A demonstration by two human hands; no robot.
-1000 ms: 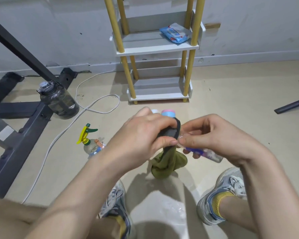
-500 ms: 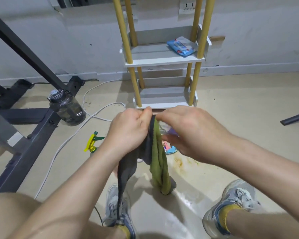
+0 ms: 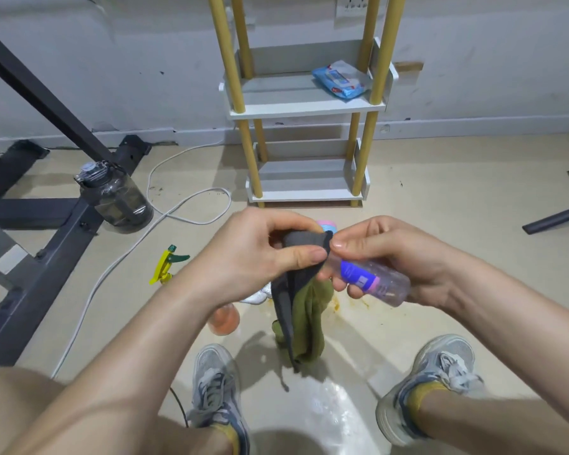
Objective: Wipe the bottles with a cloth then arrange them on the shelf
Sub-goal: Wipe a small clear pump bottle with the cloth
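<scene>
My left hand (image 3: 260,254) pinches the grey and green cloth (image 3: 306,310) between thumb and fingers. The cloth is folded over the top end of the small clear bottle (image 3: 372,280). My right hand (image 3: 404,257) has its fingers curled round that bottle, which lies tilted in the air with its bottom pointing right. The rest of the cloth hangs down between my left shoe (image 3: 216,382) and my right shoe (image 3: 431,379). A pink cap (image 3: 327,223) peeks out just behind my hands. By my left arm a spray bottle (image 3: 166,264) with a yellow and green trigger stands on the floor. Near it is something orange (image 3: 225,318), but I can't tell what it is. The shelf (image 3: 306,108) stands straight ahead by the wall, past a strip of pale floor. Its yellow posts are at the corners and the front is open between them. A blue packet (image 3: 340,81) lies on the right side of the upper board. On the left are a dark metal frame (image 3: 46,238), a big dark jug (image 3: 119,195) beside it, and a white cable (image 3: 191,218) looping over the floor. Far to the right lies a dark bar (image 3: 555,220).
</scene>
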